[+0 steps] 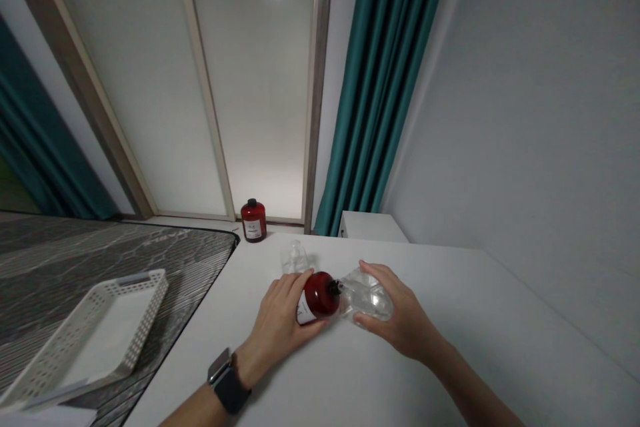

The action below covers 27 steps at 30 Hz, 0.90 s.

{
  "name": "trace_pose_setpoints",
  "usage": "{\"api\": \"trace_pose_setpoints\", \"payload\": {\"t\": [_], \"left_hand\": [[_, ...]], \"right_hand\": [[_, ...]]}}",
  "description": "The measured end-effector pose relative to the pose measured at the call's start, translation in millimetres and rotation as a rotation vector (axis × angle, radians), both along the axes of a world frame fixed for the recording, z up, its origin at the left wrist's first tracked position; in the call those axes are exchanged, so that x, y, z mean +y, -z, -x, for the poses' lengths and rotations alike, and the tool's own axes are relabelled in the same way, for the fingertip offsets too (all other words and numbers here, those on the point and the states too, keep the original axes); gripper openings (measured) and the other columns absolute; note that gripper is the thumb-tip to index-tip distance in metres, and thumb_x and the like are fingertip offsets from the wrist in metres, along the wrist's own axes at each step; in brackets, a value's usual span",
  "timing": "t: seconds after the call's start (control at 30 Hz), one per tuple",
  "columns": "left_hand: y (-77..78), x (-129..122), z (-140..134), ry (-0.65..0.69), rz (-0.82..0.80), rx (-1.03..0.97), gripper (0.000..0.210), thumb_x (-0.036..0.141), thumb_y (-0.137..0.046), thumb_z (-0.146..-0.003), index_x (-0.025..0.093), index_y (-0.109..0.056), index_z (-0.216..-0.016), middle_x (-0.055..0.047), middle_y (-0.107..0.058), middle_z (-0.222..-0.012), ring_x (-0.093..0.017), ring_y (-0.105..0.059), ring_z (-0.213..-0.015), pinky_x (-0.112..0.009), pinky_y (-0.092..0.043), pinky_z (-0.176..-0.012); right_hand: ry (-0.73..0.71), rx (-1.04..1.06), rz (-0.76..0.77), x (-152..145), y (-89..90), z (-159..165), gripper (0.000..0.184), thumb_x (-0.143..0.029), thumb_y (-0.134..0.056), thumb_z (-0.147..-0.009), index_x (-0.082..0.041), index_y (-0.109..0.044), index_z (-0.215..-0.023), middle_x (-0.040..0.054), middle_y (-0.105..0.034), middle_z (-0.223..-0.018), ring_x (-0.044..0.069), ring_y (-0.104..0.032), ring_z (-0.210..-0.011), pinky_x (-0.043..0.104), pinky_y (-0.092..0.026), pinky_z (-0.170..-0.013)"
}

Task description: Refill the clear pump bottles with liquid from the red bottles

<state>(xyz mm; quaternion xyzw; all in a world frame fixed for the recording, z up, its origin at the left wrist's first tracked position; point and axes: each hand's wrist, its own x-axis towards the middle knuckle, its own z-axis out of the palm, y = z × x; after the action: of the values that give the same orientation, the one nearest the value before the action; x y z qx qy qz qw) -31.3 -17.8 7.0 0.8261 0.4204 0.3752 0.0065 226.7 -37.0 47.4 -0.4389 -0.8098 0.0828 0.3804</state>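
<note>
My left hand (280, 312) is wrapped round a dark red bottle (321, 295) with a white label, tilted so its black neck points right. In my right hand (400, 313) is a clear plastic bottle (367, 295), lying on its side with its narrow end toward the red bottle's neck. The two necks meet or nearly touch; I cannot tell whether liquid passes between them. Just beyond my left hand another clear plastic bottle (294, 257) stands on the white table (320, 380). A second red bottle (253, 221) with a black cap stands upright at the table's far left corner.
A white perforated basket (135, 330) sits to the left on a grey patterned surface (200, 260). Behind the table are a low white cabinet (373, 223), a teal curtain (370, 113) and frosted sliding doors (260, 113). A plain wall (540, 113) rises at the right.
</note>
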Motion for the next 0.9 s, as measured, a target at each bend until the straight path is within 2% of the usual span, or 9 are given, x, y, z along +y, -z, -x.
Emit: {"api": "trace_pose_setpoints", "payload": {"t": [0.7,0.9], "left_hand": [[6.0,-0.8,-2.0,0.045,0.090,-0.057,0.083,0.041,-0.080,-0.075,0.022,-0.037,-0.143,-0.015,-0.063,-0.125,-0.033,-0.064,-0.108,-0.048,-0.054,-0.089],[10.0,0.0,-1.1,0.067,0.112,-0.072,0.084,0.045,-0.080,-0.076,0.021,-0.036,-0.144,-0.016,-0.062,-0.128,-0.033,-0.062,-0.111,-0.047,-0.052,-0.091]], "right_hand": [[-0.027,-0.048,-0.018,4.1,-5.6,-4.1,0.075,-0.031,-0.077,-0.078,-0.024,-0.047,-0.146,0.0148,-0.060,-0.138,0.031,-0.059,-0.125,0.047,-0.052,-0.105],[-0.021,-0.052,-0.026,5.2,-2.5,-4.8,0.075,-0.031,-0.077,-0.078,-0.023,-0.047,-0.145,0.0153,-0.060,-0.137,0.030,-0.059,-0.124,0.047,-0.052,-0.105]]}}
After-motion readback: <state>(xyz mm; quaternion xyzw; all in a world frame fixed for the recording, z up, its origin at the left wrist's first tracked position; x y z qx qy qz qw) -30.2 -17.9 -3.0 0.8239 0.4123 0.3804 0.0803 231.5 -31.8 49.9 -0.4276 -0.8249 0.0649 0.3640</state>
